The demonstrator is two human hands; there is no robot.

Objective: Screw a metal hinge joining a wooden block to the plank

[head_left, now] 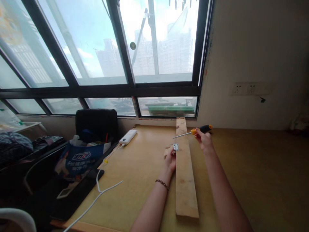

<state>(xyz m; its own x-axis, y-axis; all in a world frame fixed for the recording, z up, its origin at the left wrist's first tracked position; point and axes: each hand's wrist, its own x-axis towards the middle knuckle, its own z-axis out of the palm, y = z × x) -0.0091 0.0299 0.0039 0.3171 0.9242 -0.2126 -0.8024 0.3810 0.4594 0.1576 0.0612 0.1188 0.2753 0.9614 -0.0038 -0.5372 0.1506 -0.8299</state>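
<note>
A long wooden board [185,180] lies lengthwise on the table, its far end near the window wall. At its left edge sits a small metal hinge [176,147], one leaf over the board and the other over a small wood piece [167,151]. My left hand [171,159] is closed at that piece and the hinge, thumb up against them; its other fingers are partly hidden. In my right hand [204,139] is a screwdriver [204,129] with a black and yellow handle, held above the board. The shaft points left, its tip above the board's left edge, apart from the hinge.
A white power bank [128,137] with a white cable [101,193] lies on the table [135,180] to the left. Beyond the table's left edge are a black chair [96,124] and a blue bag [78,161]. Wall sockets [251,88] are at right.
</note>
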